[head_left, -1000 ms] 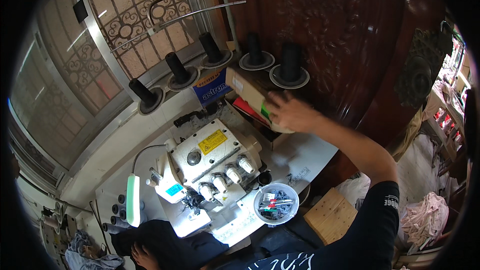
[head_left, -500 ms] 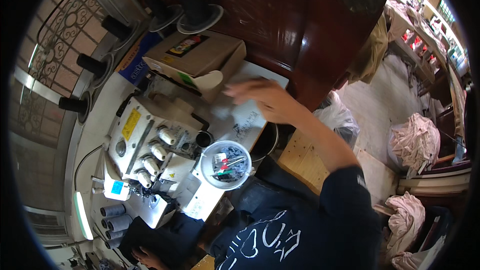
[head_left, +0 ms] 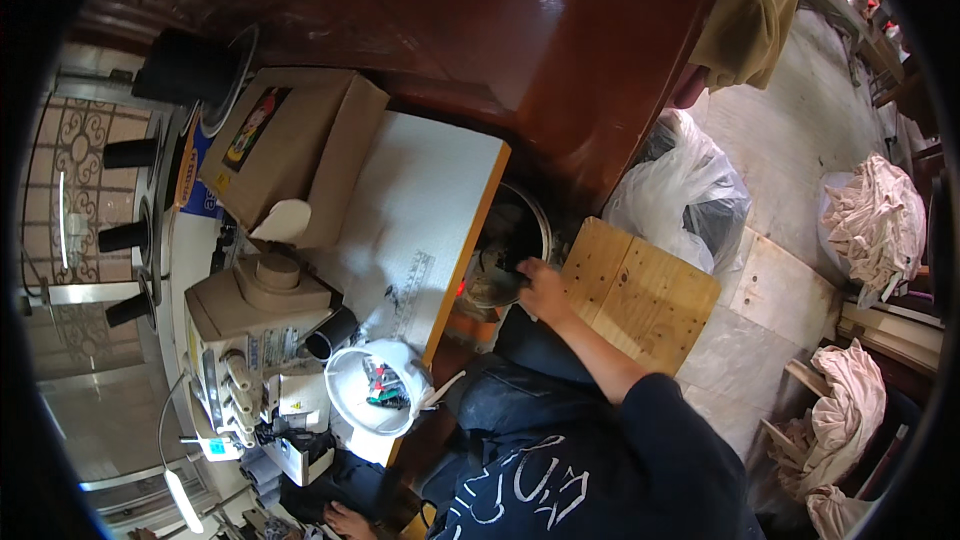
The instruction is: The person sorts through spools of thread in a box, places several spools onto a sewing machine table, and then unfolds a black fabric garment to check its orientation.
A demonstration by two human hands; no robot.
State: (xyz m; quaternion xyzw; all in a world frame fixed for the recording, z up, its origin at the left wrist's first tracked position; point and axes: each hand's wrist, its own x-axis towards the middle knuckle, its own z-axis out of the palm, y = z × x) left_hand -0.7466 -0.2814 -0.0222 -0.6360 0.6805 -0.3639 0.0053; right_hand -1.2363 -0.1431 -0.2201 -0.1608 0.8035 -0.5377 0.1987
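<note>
My right hand (head_left: 541, 290) is down at the edge of a round dark bin (head_left: 545, 215) between the table and a wooden board. Its fingers are curled, and what they hold, if anything, cannot be made out. At the lower left, my left hand (head_left: 348, 522) grips black cloth (head_left: 335, 488) near the sewing machine's front; part of the hand is cut off by the picture's edge. The beige sewing machine (head_left: 255, 295) stands on the table, with a white bowl (head_left: 345, 395) of small tools and scraps on its right.
A cardboard box (head_left: 290, 155) sits on the white tabletop (head_left: 425, 180), behind the machine. Black thread cones (head_left: 185, 68) line the left. Right of the bin are the wooden board (head_left: 640, 290) and a clear plastic bag (head_left: 680, 190). Pale cloth heaps (head_left: 875, 220) lie farther right.
My right hand has gone from above the tabletop near the box down to the bin. The view has turned and shifted, bringing the bin and board more into sight. My left hand stays at the black cloth.
</note>
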